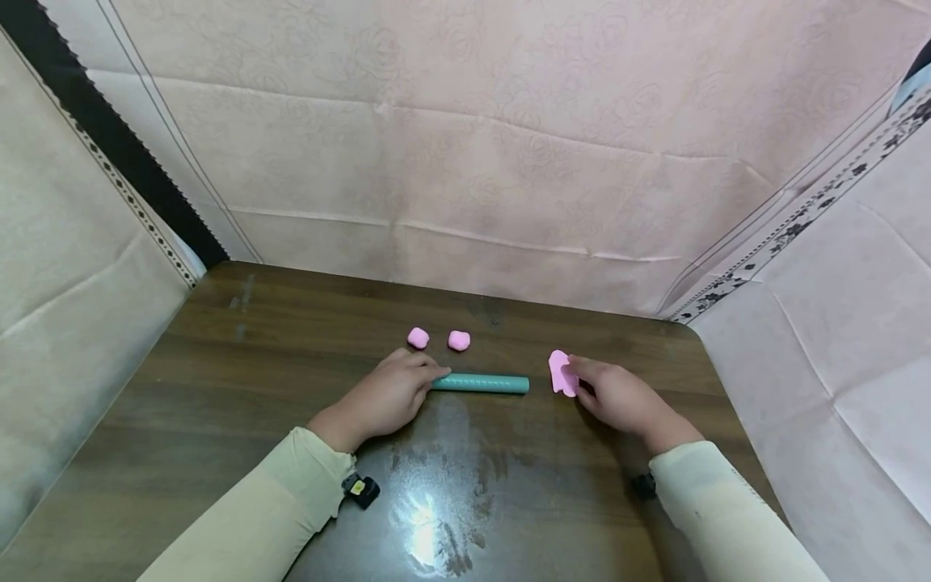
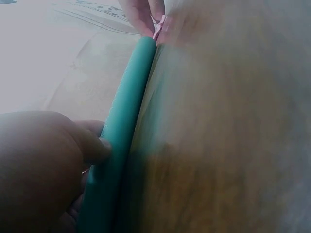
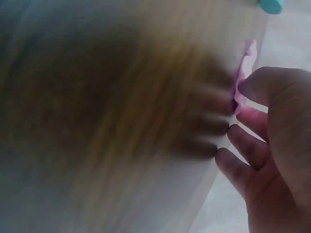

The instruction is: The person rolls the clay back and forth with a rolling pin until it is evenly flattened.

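My left hand (image 1: 389, 394) holds the left end of a teal cylindrical rod (image 1: 483, 383), which lies crosswise on the table. In the left wrist view the thumb presses against the side of the rod (image 2: 121, 111), and the other fingers are mostly hidden behind it. To the right of the rod, my right hand (image 1: 618, 396) pinches the edge of a flattened pink piece of clay (image 1: 559, 373). The right wrist view shows this thin piece of clay (image 3: 247, 68) between thumb and index finger, with the remaining fingertips touching the tabletop.
Two small pink lumps, one left (image 1: 418, 338) and one right (image 1: 459, 340), sit behind the rod. The brown wooden table (image 1: 218, 388) has smears and a bright reflection in front. Pale cloth (image 1: 451, 162) hangs behind it and along both sides.
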Motion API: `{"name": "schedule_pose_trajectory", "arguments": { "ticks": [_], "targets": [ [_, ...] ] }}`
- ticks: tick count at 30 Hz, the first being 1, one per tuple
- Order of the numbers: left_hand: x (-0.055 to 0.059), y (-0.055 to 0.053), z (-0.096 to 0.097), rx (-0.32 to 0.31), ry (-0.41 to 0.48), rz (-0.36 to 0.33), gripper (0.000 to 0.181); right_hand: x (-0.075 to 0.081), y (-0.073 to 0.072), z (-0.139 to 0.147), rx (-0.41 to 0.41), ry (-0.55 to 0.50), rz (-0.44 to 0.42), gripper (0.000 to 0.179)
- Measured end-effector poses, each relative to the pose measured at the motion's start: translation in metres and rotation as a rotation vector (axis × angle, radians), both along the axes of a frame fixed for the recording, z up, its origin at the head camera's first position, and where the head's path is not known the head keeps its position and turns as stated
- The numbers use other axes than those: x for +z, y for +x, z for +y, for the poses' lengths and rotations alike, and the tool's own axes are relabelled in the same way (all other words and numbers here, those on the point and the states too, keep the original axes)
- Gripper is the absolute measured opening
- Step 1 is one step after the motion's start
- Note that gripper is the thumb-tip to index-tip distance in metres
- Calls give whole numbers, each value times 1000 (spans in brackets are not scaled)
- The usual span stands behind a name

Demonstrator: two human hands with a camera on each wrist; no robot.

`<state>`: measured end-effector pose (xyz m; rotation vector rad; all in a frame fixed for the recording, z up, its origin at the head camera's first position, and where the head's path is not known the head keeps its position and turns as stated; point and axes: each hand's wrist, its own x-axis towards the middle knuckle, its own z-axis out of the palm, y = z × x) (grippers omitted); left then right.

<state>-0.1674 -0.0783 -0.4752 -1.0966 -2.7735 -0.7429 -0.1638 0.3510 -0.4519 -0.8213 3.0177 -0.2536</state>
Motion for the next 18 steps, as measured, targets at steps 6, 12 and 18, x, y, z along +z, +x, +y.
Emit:
{"name": "schedule_pose_trajectory", "arguments": {
  "ticks": [6, 12, 18],
  "targets": [
    [0, 0, -2, 1, 2, -21, 38, 10, -3, -5, -21, -46, -11, 37],
    [1, -1, -5, -8, 8, -29, 40, 36, -12, -29, -60, -123, -44, 38],
    [4, -2, -7, -6, -12, -1, 37, 47, -25, -88, -63, -188, -88, 39]
  ]
}}
